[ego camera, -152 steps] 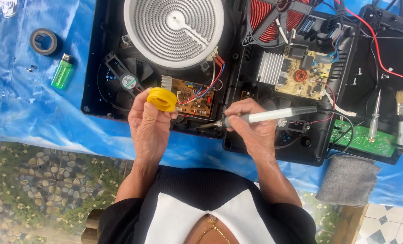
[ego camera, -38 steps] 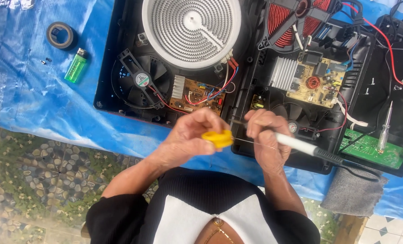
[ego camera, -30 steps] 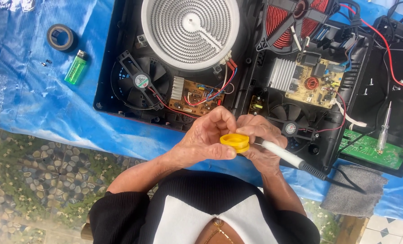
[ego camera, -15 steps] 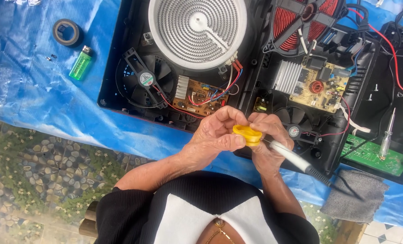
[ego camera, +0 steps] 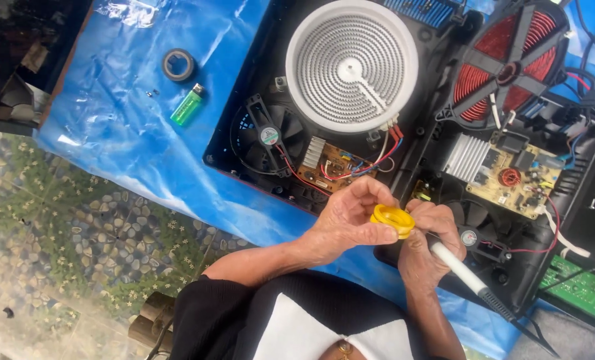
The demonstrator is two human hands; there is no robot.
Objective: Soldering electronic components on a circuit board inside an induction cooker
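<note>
Pinching yellow spool [ego camera: 392, 220], left hand [ego camera: 347, 223] now meets right hand [ego camera: 431, 243] gripping iron [ego camera: 467, 277]; tip hidden, apparently loading solder.

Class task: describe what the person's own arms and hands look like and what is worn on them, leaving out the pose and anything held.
Both hands, the left hand and the right hand, are bare, with no gloves; no rings or watch can be made out. The forearms are uncovered too. Black sleeves start further up the arms, part of a black top with a white front panel.
</note>
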